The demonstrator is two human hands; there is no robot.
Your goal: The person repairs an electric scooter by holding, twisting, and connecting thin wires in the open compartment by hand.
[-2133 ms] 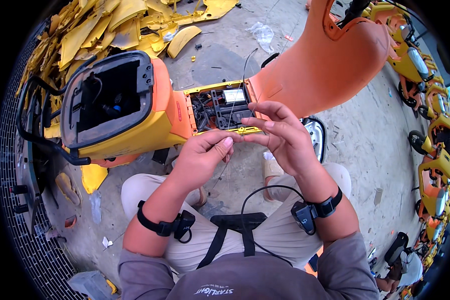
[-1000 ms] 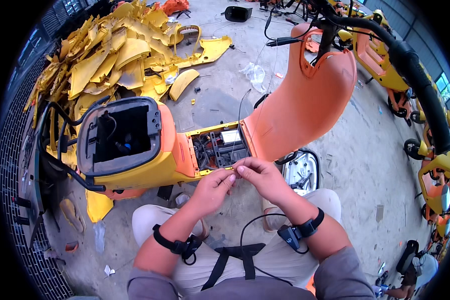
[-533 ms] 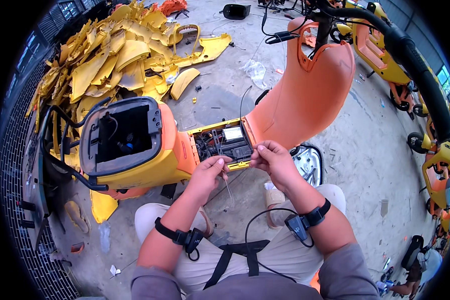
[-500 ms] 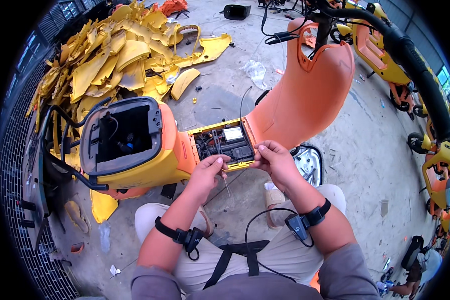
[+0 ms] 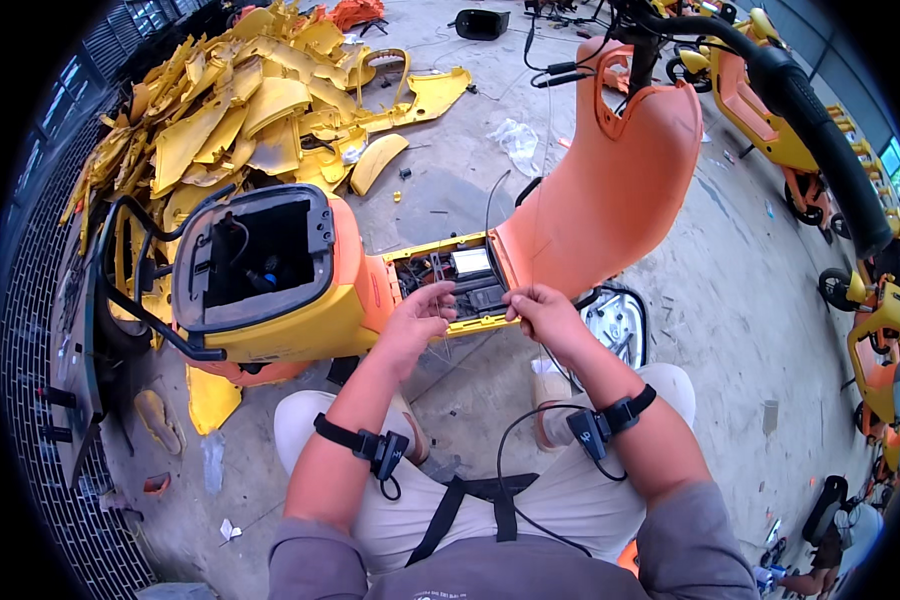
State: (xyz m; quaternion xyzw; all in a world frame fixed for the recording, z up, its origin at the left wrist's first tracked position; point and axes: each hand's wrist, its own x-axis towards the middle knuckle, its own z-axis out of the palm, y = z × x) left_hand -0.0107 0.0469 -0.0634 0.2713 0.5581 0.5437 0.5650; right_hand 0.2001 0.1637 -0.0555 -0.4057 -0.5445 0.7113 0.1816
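My left hand (image 5: 420, 318) is over the near edge of the scooter's open floor compartment (image 5: 490, 322), thumb and fingers apart. Thin pale wires (image 5: 442, 350) hang in a loose loop just below it. To its right, my right hand (image 5: 545, 315) is closed in a pinch at the compartment's right end, by the orange front panel (image 5: 610, 180). A thin black cable (image 5: 558, 366) trails from below that hand toward my forearm. Inside the compartment are dark wiring, black modules and a box with a white label (image 5: 470, 262). The pinched end is barely visible.
The yellow-and-orange scooter body has an open seat bay (image 5: 260, 265) at left. A heap of yellow panels (image 5: 230, 110) lies beyond it. Black handlebars (image 5: 810, 105) overhang at upper right, with parked scooters (image 5: 875, 350) along the right. A metal-framed part (image 5: 615, 325) lies beside the scooter.
My left hand's fingers have spread from a pinch on thin wires. My right hand stays pinched, and a black cable now shows below it. The view has shifted slightly.
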